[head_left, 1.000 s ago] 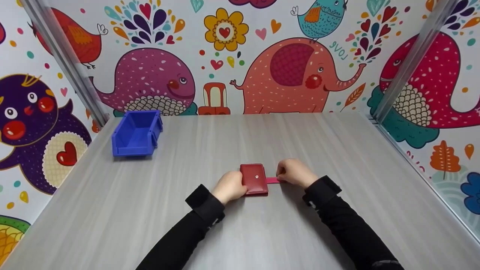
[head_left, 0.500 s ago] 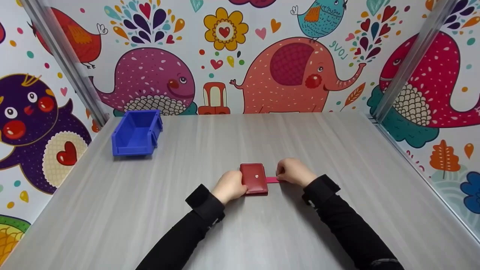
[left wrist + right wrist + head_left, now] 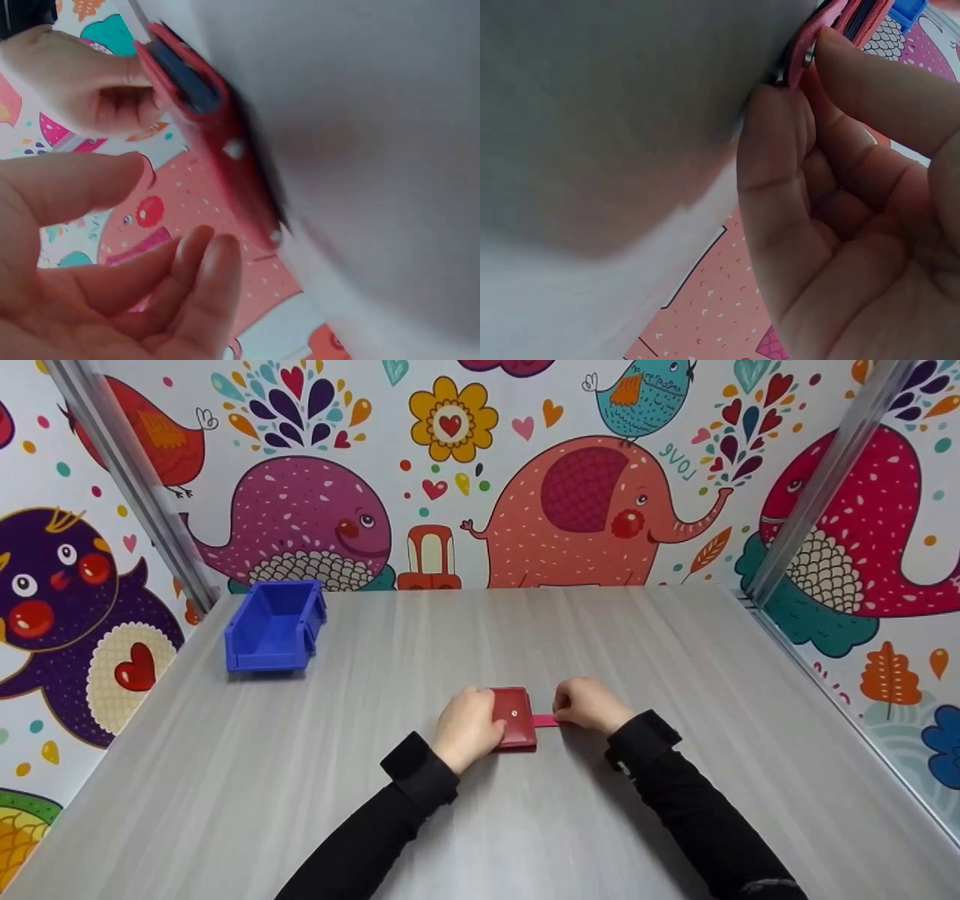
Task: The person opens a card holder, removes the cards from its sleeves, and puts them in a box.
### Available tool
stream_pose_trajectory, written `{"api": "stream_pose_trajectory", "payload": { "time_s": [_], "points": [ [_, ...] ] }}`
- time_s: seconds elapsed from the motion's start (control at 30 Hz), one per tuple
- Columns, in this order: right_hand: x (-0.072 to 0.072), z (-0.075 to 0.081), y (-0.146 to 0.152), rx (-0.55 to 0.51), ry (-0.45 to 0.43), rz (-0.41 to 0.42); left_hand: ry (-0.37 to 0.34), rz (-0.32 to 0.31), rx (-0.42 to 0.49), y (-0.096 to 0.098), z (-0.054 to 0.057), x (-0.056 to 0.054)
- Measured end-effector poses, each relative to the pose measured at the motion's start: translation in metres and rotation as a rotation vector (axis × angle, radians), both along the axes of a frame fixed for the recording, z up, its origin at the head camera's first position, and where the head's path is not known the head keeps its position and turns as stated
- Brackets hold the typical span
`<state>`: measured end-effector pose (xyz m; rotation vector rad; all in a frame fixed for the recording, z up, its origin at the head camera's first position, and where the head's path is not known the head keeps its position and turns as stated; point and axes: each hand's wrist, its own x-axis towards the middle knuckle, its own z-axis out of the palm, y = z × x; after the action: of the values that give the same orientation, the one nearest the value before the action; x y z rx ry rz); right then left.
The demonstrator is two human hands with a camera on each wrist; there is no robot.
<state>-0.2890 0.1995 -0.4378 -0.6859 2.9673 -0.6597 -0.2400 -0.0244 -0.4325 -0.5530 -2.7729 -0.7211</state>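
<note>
A small red wallet (image 3: 517, 727) with a round snap stud lies on the table in front of me. From its right side sticks out a pinkish-red strap (image 3: 545, 721). My right hand (image 3: 592, 705) pinches the strap's end between thumb and fingers; in the right wrist view a metal snap shows on the strap (image 3: 808, 49). Over the wallet's left edge, in the head view, is my left hand (image 3: 466, 727). The left wrist view shows its thumb and fingers spread apart, with a gap to the wallet (image 3: 221, 161). Dark layers show inside the wallet's end.
A blue plastic bin (image 3: 274, 637) stands at the back left of the light wood-grain table (image 3: 420, 645). Walls printed with cartoon animals enclose the back and sides, with metal posts (image 3: 142, 487) at the corners.
My left hand has let go of the wallet's left edge and shifted slightly up and right over it. The right hand and the wallet have stayed in place.
</note>
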Motion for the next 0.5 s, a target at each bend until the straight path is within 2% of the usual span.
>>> {"api": "stream_pose_trajectory", "payload": {
  "time_s": [0.27, 0.5],
  "points": [
    [-0.001, 0.0, 0.0, -0.012, 0.01, 0.012, 0.028, -0.063, -0.11, 0.018, 0.001, 0.002],
    [-0.002, -0.001, 0.0, -0.022, -0.003, 0.006, 0.081, -0.107, -0.174, 0.028, -0.001, 0.0]
  ]
}}
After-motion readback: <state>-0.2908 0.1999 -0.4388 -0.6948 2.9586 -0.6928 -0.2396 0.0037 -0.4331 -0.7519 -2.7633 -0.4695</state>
